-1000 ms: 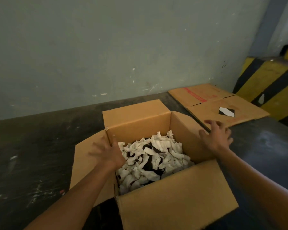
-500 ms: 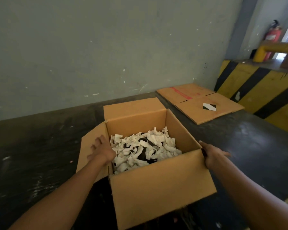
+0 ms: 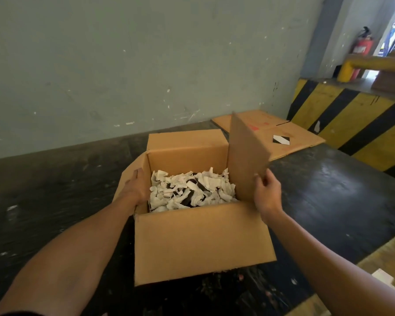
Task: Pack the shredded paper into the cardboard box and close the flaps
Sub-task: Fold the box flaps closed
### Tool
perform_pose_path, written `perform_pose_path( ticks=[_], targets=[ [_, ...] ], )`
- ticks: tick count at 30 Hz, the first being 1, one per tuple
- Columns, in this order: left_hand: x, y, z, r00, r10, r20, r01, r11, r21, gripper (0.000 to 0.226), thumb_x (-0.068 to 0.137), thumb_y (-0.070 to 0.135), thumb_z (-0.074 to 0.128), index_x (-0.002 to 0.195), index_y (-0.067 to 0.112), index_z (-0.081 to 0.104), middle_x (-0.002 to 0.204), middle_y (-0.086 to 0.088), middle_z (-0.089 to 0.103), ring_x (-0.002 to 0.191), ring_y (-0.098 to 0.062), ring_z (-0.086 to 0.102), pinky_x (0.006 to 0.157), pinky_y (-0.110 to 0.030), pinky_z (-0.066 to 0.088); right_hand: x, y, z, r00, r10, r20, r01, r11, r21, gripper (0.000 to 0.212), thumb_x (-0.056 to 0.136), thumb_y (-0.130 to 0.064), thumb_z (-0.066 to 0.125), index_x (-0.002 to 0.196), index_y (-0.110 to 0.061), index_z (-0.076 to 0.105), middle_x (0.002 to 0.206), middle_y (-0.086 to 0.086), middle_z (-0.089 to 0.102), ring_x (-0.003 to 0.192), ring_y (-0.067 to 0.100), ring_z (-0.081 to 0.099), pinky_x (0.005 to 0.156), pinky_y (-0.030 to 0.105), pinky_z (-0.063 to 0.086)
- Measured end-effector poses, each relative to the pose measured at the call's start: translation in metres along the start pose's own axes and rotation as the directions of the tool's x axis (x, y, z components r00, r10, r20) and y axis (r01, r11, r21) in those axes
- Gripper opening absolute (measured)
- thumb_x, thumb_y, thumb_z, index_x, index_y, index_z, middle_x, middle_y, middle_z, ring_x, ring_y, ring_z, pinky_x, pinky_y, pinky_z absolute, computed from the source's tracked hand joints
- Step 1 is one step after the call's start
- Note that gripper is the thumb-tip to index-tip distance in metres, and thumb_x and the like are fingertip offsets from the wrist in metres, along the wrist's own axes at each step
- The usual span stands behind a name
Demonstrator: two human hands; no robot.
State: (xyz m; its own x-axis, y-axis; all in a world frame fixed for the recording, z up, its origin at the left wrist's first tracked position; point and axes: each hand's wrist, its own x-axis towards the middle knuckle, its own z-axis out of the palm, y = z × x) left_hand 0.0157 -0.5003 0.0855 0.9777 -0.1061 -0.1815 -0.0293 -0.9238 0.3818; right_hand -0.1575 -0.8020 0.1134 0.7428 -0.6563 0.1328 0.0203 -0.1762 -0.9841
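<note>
My right hand [image 3: 266, 193] pinches the stiff, light right flap [image 3: 246, 156] by its near edge; my left hand [image 3: 136, 187] lies flat on the left flap [image 3: 126, 179].

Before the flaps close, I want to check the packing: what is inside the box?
The box holds shredded paper with dark patches showing between the strips. What those patches are, and anything beneath the paper, is covered. The right hand grips the raised right flap.

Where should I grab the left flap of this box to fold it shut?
Take the left flap by its free outer edge, coming from the left and underneath. It splays outward from the box, so the left hand can swing it over the shredded paper.
</note>
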Motion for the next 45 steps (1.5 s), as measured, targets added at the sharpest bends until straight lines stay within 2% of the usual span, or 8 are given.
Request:
perform_pose_path(
  ticks=[4,8,15,20,27,31,39,45],
  targets=[
    [-0.008,-0.012,0.002,0.997,0.032,-0.075,-0.042,0.991,-0.125,0.079,0.094,0.025,0.055,0.156,0.019,0.006,0.164,-0.005,0.011,0.142,-0.037,0.029,0.111,-0.057,0.033,-0.018,0.011,0.01,0.887,-0.194,0.418,0.386,0.809,-0.443,0.05,0.097,-0.044,0.045,0.146,-0.039,0.033,0.152,-0.006,0.038,0.138,0.019,0.035,0.114,0.051,0.027],
    [-0.02,-0.032,0.001,0.995,-0.057,-0.082,0.033,0.961,-0.276,0.063,0.097,0.05,0.034,0.153,0.027,0.017,0.16,-0.007,0.024,0.139,-0.037,0.034,0.11,-0.06,0.032,-0.032,0.012,0.027,0.769,0.006,0.639,0.573,0.438,-0.693,0.07,0.088,-0.074,0.021,0.15,-0.043,0.015,0.163,-0.003,0.007,0.149,0.024,-0.003,0.115,0.058,-0.009],
    [-0.042,-0.093,-0.002,0.907,-0.419,0.054,0.403,0.822,-0.402,0.08,0.091,0.066,0.035,0.151,0.015,0.023,0.146,-0.02,0.04,0.132,-0.04,0.041,0.111,-0.055,0.031,-0.052,0.012,0.065,0.714,0.054,0.698,0.682,0.171,-0.711,0.085,0.082,-0.081,0.01,0.151,-0.033,0.015,0.163,0.004,0.003,0.149,0.027,-0.002,0.112,0.066,0.004],
    [-0.059,-0.113,-0.028,0.919,-0.393,-0.004,0.358,0.841,-0.404,0.045,0.094,0.04,0.051,0.122,0.005,0.056,0.104,-0.013,0.063,0.086,-0.027,0.065,0.085,-0.042,0.055,-0.052,0.006,0.079,0.703,0.121,0.701,0.686,0.146,-0.713,0.084,0.078,-0.084,0.011,0.144,-0.035,0.032,0.162,0.004,0.01,0.148,0.029,0.003,0.107,0.071,0.008],
    [-0.08,-0.089,-0.08,0.892,-0.31,-0.329,0.177,0.909,-0.376,0.039,0.09,0.026,0.05,0.128,0.015,0.052,0.116,-0.015,0.061,0.097,-0.035,0.062,0.086,-0.047,0.054,-0.052,0.004,0.079,0.684,0.181,0.707,0.69,0.152,-0.707,0.075,0.083,-0.079,0.017,0.138,-0.033,0.039,0.162,0.005,0.009,0.147,0.03,0.003,0.106,0.073,0.008],
    [-0.099,-0.048,-0.101,0.879,-0.066,-0.472,-0.178,0.873,-0.454,0.036,0.1,0.031,0.047,0.132,0.016,0.053,0.124,-0.009,0.062,0.11,-0.028,0.059,0.093,-0.041,0.049,-0.051,0.004,0.078,0.679,0.183,0.711,0.691,0.169,-0.703,0.07,0.085,-0.077,0.02,0.138,-0.034,0.039,0.162,0.004,0.008,0.148,0.03,0.001,0.106,0.073,0.007],
    [-0.133,-0.002,-0.061,0.916,0.393,-0.081,-0.394,0.846,-0.358,0.04,0.104,0.04,0.032,0.134,0.024,0.052,0.132,-0.001,0.057,0.116,-0.015,0.055,0.086,-0.025,0.044,-0.047,-0.001,0.056,0.583,0.074,0.809,0.761,0.301,-0.575,0.059,0.093,-0.062,0.035,0.145,-0.034,0.028,0.159,-0.002,0.021,0.146,0.019,0.012,0.115,0.051,0.012],
    [-0.124,-0.043,-0.034,0.837,0.529,0.139,-0.538,0.842,0.041,0.062,0.091,0.0,0.052,0.143,0.034,0.044,0.157,0.01,0.031,0.147,-0.012,0.023,0.121,-0.042,0.019,-0.019,-0.009,-0.008,0.562,0.063,0.825,0.777,0.301,-0.552,0.051,0.099,-0.03,0.042,0.145,-0.043,0.026,0.157,-0.011,0.025,0.146,0.013,0.018,0.118,0.038,0.013]
  ],
)
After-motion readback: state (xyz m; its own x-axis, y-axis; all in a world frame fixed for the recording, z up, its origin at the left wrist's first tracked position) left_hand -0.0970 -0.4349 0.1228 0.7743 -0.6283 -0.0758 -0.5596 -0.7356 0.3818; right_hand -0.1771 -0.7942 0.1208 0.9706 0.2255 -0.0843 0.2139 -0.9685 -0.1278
